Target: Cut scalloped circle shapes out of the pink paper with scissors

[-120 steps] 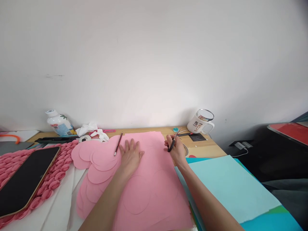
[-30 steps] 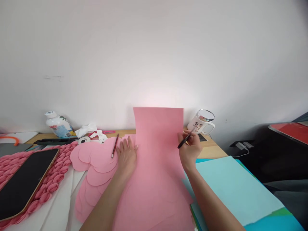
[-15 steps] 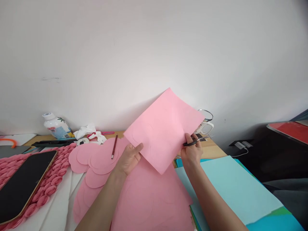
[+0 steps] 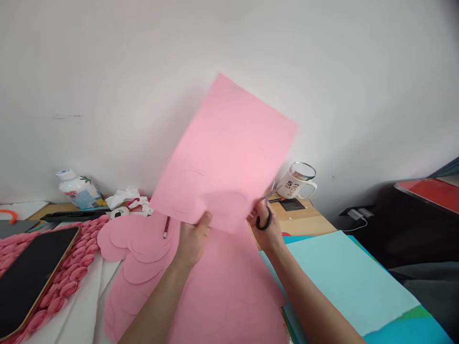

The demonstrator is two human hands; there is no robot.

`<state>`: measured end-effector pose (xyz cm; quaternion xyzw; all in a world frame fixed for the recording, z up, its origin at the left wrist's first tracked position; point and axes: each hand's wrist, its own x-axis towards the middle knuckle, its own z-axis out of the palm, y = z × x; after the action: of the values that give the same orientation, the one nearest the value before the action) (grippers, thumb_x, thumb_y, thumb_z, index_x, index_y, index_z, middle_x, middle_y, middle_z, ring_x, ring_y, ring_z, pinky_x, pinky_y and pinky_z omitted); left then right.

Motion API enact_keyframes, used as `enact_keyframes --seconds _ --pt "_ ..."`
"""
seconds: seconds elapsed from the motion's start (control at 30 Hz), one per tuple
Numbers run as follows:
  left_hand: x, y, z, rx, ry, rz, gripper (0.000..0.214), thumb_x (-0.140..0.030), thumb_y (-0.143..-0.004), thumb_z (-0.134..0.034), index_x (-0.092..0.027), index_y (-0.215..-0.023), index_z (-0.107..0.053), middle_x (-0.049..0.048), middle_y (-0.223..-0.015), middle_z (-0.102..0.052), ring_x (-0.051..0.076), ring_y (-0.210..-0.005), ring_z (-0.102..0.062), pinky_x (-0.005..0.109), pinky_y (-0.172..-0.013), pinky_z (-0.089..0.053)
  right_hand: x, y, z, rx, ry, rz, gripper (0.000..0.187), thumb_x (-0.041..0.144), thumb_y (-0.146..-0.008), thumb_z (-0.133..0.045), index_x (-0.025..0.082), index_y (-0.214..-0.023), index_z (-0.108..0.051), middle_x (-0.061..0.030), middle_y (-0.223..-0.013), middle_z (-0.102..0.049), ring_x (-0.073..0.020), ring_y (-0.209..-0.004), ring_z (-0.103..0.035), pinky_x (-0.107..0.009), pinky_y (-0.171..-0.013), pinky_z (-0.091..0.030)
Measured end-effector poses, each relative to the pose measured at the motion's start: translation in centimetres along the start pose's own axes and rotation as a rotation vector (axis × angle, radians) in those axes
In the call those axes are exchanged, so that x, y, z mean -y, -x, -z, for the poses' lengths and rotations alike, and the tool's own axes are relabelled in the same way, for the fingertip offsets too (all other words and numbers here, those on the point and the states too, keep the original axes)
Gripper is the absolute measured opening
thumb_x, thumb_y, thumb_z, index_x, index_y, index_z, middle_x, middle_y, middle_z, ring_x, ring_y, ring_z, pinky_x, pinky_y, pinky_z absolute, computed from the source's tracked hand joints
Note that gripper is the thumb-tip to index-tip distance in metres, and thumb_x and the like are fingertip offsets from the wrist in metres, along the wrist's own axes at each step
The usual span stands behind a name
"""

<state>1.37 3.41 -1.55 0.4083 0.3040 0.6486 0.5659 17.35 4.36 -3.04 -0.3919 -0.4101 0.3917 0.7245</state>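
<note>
A pink sheet of paper with faint pencilled curves is held up in front of the wall. My left hand pinches its lower edge, thumb on the near face. Black-handled scissors hang in my right hand, their blurred blades pointing up beside the sheet's right edge. Below lie more pink sheets with drawn curves. To the left, several cut pink paper circles overlap in a heap, with a dark red pencil resting on them.
A white mug stands near the wall, behind my right hand. Light blue paper lies at the right. At the left are a phone on a pink knotted mat, a white bottle and crumpled tissue.
The pink sheet has risen and turned, its left corner swinging down and left. In my right hand the scissors have swung from pointing right to pointing up. The mug is now uncovered.
</note>
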Motion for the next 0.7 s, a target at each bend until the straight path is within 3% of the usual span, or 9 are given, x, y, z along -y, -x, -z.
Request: enact_keyframes --seconds 0.1,0.17,0.27,0.33,0.53,0.7 --pt "-0.9 -0.7 0.1 -0.220 0.146 -0.064 0.037 -0.027 -0.067 -0.072 -0.022 -0.102 -0.062 0.0043 -0.104 -0.067 0.021 -0.111 -0.054 0.039 -0.095 -0.043 -0.1 1.1 -0.6 0.282 0.032 -0.045 0.030 0.039 -0.075 -0.062 0.019 -0.098 -0.059 -0.0003 -0.074 -0.058 -0.0149 -0.071 -0.056 -0.033 -0.073 -0.047" --pt "-1.2 -1.0 0.3 -0.297 0.192 -0.102 0.034 -0.030 -0.070 -0.070 -0.022 -0.101 -0.062 0.0045 -0.104 -0.067 0.021 -0.110 -0.054 0.040 -0.095 -0.043 0.0 1.7 -0.9 0.499 0.083 -0.109 0.032 0.037 -0.073 -0.065 0.019 -0.099 -0.060 -0.0006 -0.073 -0.058 -0.0141 -0.068 -0.054 -0.030 -0.069 -0.045" --pt "-1.3 -1.1 0.3 -0.307 0.202 -0.151 0.030 -0.036 -0.077 -0.061 -0.023 -0.104 -0.060 0.0055 -0.107 -0.066 0.021 -0.113 -0.053 0.041 -0.095 -0.043 -0.1 2.6 -1.2 0.769 0.140 -0.249 0.037 0.036 -0.068 -0.070 0.018 -0.099 -0.060 -0.0015 -0.075 -0.057 -0.0142 -0.067 -0.053 -0.029 -0.065 -0.044" --pt "-1.3 -0.8 0.0 -0.267 0.176 -0.156 0.031 -0.037 -0.080 -0.058 -0.024 -0.108 -0.059 0.0058 -0.112 -0.065 0.021 -0.115 -0.051 0.041 -0.096 -0.042 -0.2 3.1 -1.3 0.856 0.182 -0.305 0.041 0.036 -0.064 -0.074 0.018 -0.099 -0.060 -0.0021 -0.077 -0.056 -0.0155 -0.071 -0.053 -0.030 -0.068 -0.044" --pt "-0.5 -0.1 -0.7 -0.236 0.055 -0.115 0.041 -0.044 -0.078 -0.057 -0.028 -0.115 -0.054 0.0057 -0.121 -0.059 0.022 -0.115 -0.051 0.041 -0.095 -0.042 -0.3 3.7 -2.0 0.783 0.151 -0.250 0.050 0.042 -0.062 -0.074 0.020 -0.104 -0.057 -0.0035 -0.082 -0.057 -0.0177 -0.079 -0.053 -0.032 -0.074 -0.043" --pt "0.0 0.3 -1.0 -0.215 0.040 -0.019 0.042 -0.038 -0.073 -0.065 -0.024 -0.112 -0.057 0.0067 -0.110 -0.064 0.023 -0.107 -0.056 0.039 -0.089 -0.046 -0.1 3.8 -2.5 0.646 0.083 -0.231 0.045 0.049 -0.066 -0.068 0.020 -0.098 -0.057 0.0000 -0.071 -0.053 -0.0135 -0.063 -0.048 -0.026 -0.058 -0.040"
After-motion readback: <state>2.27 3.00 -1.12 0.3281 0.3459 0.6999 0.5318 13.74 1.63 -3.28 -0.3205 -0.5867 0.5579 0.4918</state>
